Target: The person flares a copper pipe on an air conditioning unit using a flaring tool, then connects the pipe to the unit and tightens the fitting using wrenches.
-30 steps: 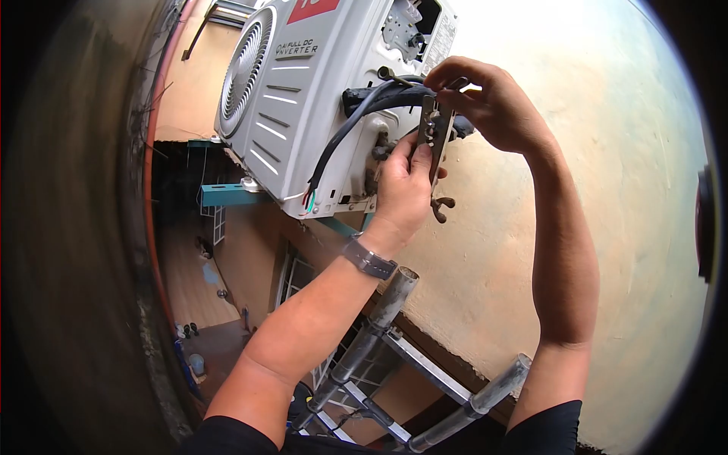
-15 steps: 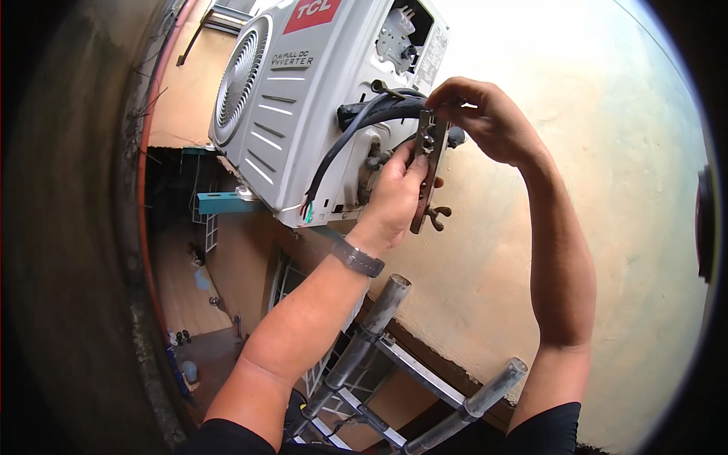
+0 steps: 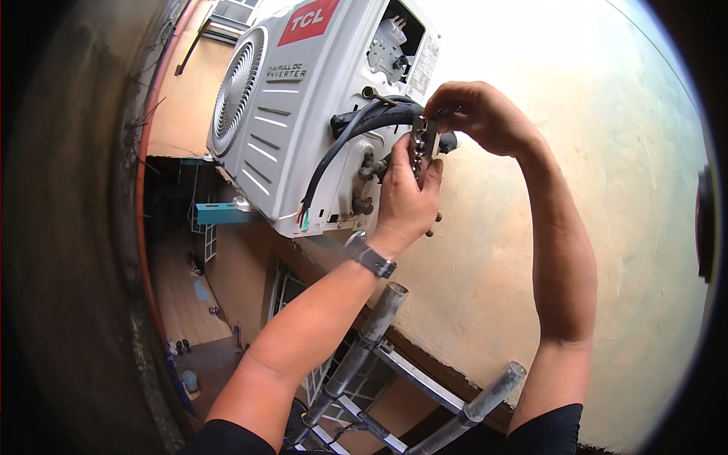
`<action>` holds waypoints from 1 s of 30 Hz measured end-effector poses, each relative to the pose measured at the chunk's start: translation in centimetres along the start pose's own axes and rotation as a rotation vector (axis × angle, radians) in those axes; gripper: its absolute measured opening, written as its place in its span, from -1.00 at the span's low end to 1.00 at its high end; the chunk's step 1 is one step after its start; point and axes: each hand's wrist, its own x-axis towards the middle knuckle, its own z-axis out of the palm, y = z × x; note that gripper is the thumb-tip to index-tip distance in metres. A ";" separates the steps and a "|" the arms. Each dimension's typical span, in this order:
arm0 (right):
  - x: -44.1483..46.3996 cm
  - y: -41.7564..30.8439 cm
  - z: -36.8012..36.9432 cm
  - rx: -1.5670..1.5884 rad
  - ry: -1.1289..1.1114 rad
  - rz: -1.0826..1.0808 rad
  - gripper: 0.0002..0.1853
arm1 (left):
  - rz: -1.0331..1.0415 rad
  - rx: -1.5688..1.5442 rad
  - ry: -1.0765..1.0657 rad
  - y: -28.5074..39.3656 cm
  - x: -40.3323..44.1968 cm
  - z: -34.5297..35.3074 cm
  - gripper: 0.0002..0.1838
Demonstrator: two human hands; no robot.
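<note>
My left hand is wrapped round a metal flaring bar with a row of holes, held upright beside the air conditioner outdoor unit. At the bar's upper end, my right hand is closed, thumb and fingers pinched together. What sits between those fingertips is hidden. A black insulated pipe runs from the unit's side to the top of the bar, behind my fingers. The service valves show just left of my left hand. A black cable with bare coloured wire ends hangs down the casing.
The unit rests on a teal bracket fixed to the building. Below my arms stands a metal ladder. A beige wall rises on the right. Far down on the left is the ground with a bucket.
My left hand has turned the flaring bar and shifted its grip, so the row of holes faces me more and the lower wing nut is mostly hidden. The right hand stays at the top.
</note>
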 end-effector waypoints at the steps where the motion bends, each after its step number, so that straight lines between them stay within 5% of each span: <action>1: 0.2 0.0 -0.2 0.034 -0.001 0.001 -0.79 | 0.093 0.093 0.097 -0.4 0.1 0.2 -0.50; 9: -0.5 -1.0 -0.2 -0.211 0.072 -0.016 -0.87 | -0.042 0.081 0.005 0.3 0.4 -0.6 -0.51; 15: -1.8 -1.1 0.6 -0.040 0.138 0.001 -0.82 | 0.053 0.106 0.015 -0.5 0.4 -0.2 -0.50; 17: -2.1 -0.4 1.2 0.003 0.152 -0.007 -0.79 | 0.008 -0.013 -0.021 -0.2 0.2 -0.2 -0.47; 18: -2.2 -0.2 1.5 0.014 0.170 -0.035 -0.80 | -0.189 -0.101 -0.105 0.3 0.1 -0.3 -0.45; 24: -2.7 0.0 1.1 -0.136 0.170 -0.176 -0.80 | 0.105 0.155 -0.045 -1.1 0.3 -0.9 -0.40; 30: -3.4 0.2 1.7 -0.085 0.170 -0.163 -0.76 | 0.017 0.080 -0.097 -0.8 0.0 -1.0 -0.36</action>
